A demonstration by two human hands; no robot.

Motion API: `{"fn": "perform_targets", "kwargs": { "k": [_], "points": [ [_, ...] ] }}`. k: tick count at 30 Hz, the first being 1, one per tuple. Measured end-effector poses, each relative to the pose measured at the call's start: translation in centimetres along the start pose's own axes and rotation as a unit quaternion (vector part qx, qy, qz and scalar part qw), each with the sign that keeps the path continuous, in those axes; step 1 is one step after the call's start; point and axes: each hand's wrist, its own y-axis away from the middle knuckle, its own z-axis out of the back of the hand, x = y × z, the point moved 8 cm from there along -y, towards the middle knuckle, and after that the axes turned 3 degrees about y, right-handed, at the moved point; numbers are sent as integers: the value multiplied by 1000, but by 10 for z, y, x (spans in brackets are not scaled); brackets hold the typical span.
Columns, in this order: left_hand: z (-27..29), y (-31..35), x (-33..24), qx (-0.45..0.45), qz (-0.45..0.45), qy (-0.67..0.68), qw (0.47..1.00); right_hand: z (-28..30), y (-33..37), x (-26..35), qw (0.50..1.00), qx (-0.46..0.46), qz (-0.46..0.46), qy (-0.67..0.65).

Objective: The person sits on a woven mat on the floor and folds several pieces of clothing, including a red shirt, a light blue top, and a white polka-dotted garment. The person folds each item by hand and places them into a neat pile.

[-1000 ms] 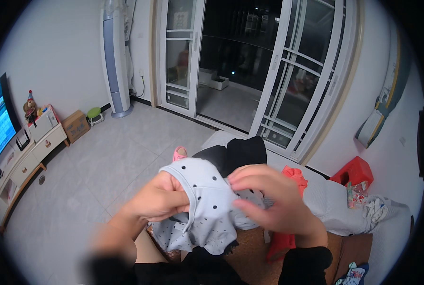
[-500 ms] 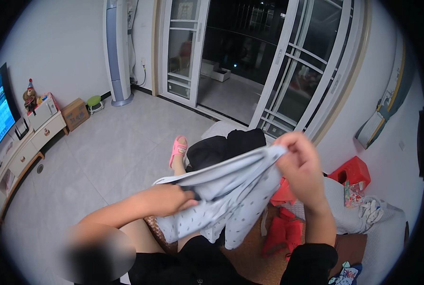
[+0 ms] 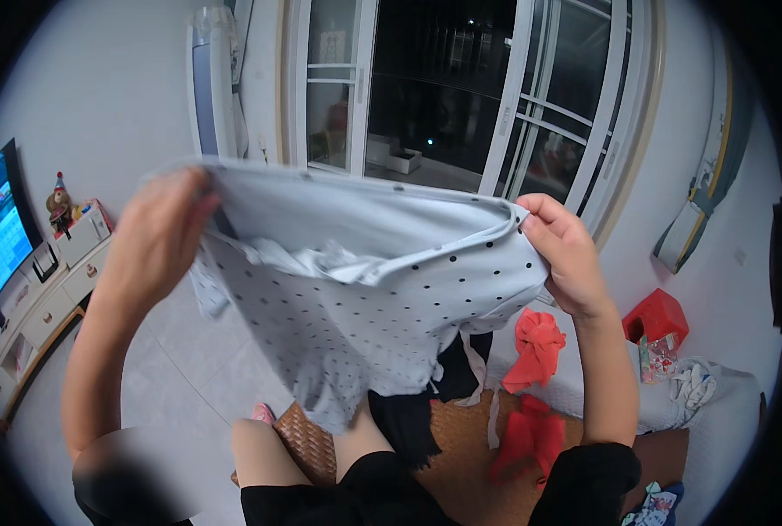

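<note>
A pale grey-blue garment with dark polka dots (image 3: pixel 382 316) hangs stretched between my hands, its wide hem gaping at the top. My left hand (image 3: pixel 156 237) is closed on one end of the hem, a little blurred. At the other end, my right hand (image 3: pixel 571 254) pinches the edge between thumb and fingers. The lower part dangles over my lap in loose folds with gathered ends. I cannot tell whether it is a top or trousers. Red clothing (image 3: pixel 529 438) and a black fringed cloth (image 3: pixel 404 430) lie beneath it on a brown woven surface (image 3: pixel 461 456).
A coral-red bundled cloth (image 3: pixel 536 346) and a red plastic stool (image 3: pixel 658 320) are to the right, near a pale quilted cover (image 3: pixel 728 421). On the left, a television (image 3: pixel 1 228) stands on a low cabinet (image 3: pixel 53 307). Sliding glass doors (image 3: pixel 558 96) are ahead.
Both hands have risen and spread apart, the left moving up and outward. The garment has gone from bunched and slanting to stretched wide, its hem opened out. My view has tilted slightly.
</note>
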Motion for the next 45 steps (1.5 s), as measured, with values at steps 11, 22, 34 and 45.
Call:
{"fn": "perform_targets", "kwargs": {
  "k": [11,22,34,45],
  "points": [
    [-14,48,-45,389,-89,184,898,-18,65,9,981,185,46,-46],
    [-264,260,-102,501,79,528,681,-34,150,-283,825,109,26,554],
    [-297,295,-112,491,183,598,606,-147,146,-331,927,240,35,286],
    [-311,266,-117,401,143,584,691,-121,136,-361,919,333,-198,71]
  ]
}}
